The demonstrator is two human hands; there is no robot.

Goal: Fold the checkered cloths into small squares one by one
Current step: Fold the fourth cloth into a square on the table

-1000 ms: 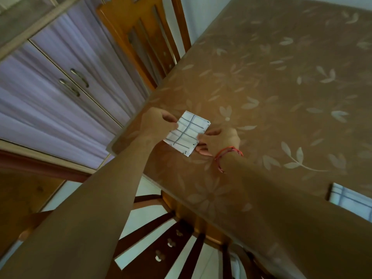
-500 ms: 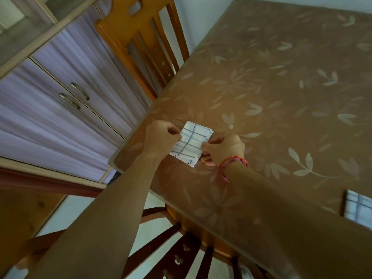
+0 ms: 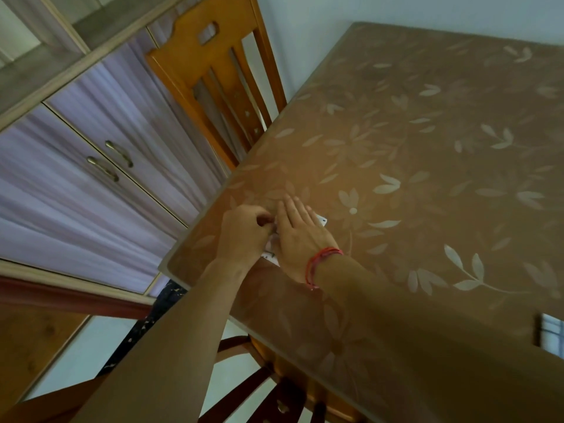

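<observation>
The person's right hand (image 3: 300, 236) is lying flat with straight fingers, pressing down the folded checkered cloth (image 3: 322, 221), which is peeking out beneath it near the table's (image 3: 427, 209) 8 o'clock corner. The left hand (image 3: 244, 235), at its 9 o'clock, is curling its fingers, pinching the cloth's edge. A second checkered cloth (image 3: 553, 337) is lying at 4 o'clock.

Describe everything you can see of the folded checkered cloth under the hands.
The folded cloth is white with faint dark marks, looks like thin fabric, and lies flat near the corner of the table. Only a far corner and a near edge show. The right hand presses flat on top with straight fingers, covering most of it. The left hand curls at its left edge, seemingly pinching it.
</observation>
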